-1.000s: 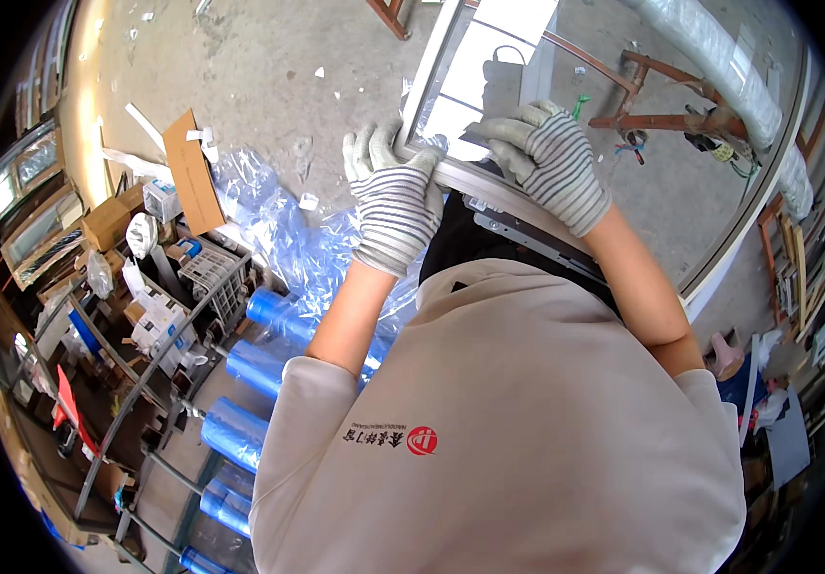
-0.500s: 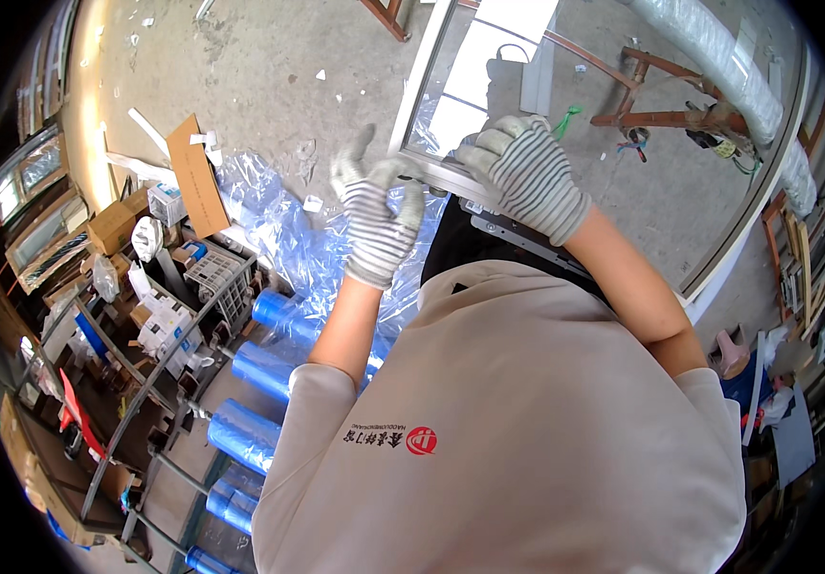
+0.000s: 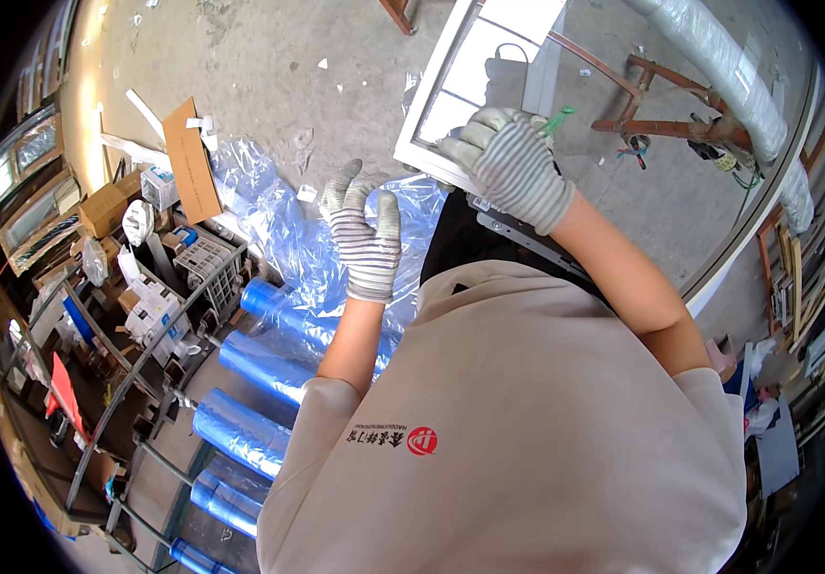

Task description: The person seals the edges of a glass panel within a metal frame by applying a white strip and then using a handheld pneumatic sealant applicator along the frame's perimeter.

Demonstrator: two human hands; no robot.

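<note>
A large glazed panel with a white frame (image 3: pixel 434 84) lies in front of me, its near left corner close to my body. My right hand (image 3: pixel 516 165), in a grey-striped work glove, has its fingers curled over the near rail of that frame. My left hand (image 3: pixel 364 234), gloved alike, is held off the corner to the left, fingers and thumb apart and nothing in it. Below the right hand, a grey metal strip with holes (image 3: pixel 527 232) shows between the frame and my shirt. The frame's far side runs out of view.
Crumpled blue plastic film (image 3: pixel 269 215) lies left of my left hand. Nearer, several blue film rolls (image 3: pixel 240 435) sit on a metal rack. A cardboard strip (image 3: pixel 189 163) and a crate (image 3: pixel 211 273) stand at left. A brown trestle (image 3: pixel 661 124) and a plastic-wrapped bundle (image 3: pixel 718 62) are far right.
My left hand has drawn back from the frame's corner, down and slightly left, with its fingers more upright. My right hand has shifted slightly left along the rail.
</note>
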